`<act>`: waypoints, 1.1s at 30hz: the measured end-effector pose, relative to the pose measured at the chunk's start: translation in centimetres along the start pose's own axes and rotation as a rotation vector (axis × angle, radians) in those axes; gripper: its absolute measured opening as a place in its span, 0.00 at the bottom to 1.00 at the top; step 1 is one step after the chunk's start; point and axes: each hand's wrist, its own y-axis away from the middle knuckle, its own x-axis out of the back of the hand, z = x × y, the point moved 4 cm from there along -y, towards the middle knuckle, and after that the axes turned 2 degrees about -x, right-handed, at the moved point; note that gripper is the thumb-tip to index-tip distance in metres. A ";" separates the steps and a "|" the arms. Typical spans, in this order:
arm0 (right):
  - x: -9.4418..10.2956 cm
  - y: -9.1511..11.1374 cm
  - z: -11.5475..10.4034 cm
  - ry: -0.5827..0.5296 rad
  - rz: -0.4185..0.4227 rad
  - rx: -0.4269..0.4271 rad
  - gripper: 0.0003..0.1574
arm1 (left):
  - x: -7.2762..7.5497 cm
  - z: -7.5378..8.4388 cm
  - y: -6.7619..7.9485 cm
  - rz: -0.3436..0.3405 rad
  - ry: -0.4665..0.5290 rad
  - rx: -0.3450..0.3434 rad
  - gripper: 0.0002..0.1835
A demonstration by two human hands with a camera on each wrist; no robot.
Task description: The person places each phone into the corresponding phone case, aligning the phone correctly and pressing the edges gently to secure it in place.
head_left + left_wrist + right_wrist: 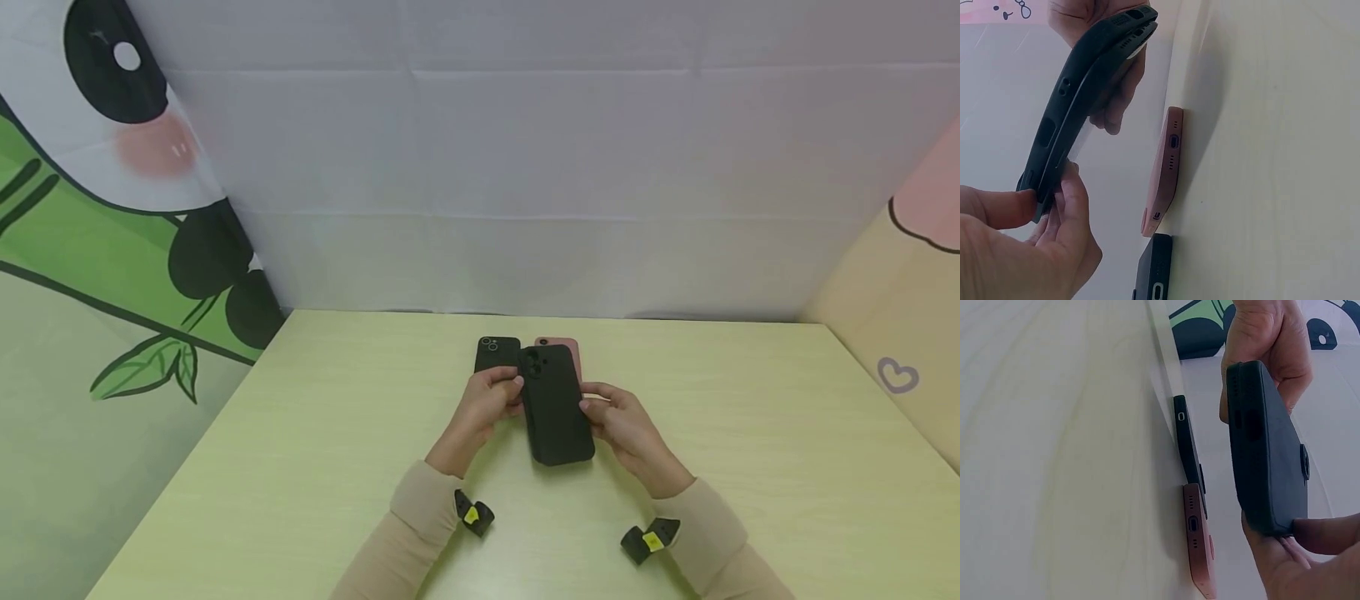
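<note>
A black phone case (557, 408) is held up off the table, its back and camera cutout facing up. In the left wrist view, a dark phone-like layer (1094, 94) lies along the underside of the case, with a narrow gap along the edge. My left hand (478, 410) pinches the upper left edge between thumb and fingers. The right edge is pinched by my right hand (624, 427). Behind them on the table lie a black phone (495, 353) and a pink phone (572, 343), both partly hidden in the head view.
A pale yellow table (315, 433) spreads around the hands, with a light curtain (555, 183) along its back edge. Cartoon-printed panels (157, 275) stand at the sides. Small black wrist devices (474, 513) sit at both sleeves.
</note>
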 end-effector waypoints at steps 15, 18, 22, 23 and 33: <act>0.6 0.0 0.0 -0.014 0.028 -0.015 0.26 | -0.4 0.1 -0.1 -0.021 0.017 0.019 0.18; 0.6 0.0 -0.1 -0.019 0.026 -0.016 0.26 | -0.4 0.2 -0.1 -0.042 0.011 0.003 0.19; 0.8 -0.1 -0.2 -0.037 0.028 -0.024 0.27 | -0.5 0.3 -0.1 -0.055 -0.009 -0.020 0.19; 0.9 -0.1 -0.2 -0.041 0.028 -0.026 0.27 | -0.5 0.3 -0.1 -0.053 -0.008 -0.020 0.18; 1.2 -0.6 -0.3 -0.052 -0.002 -0.035 0.27 | -0.6 0.3 -0.4 0.020 -0.051 -0.025 0.16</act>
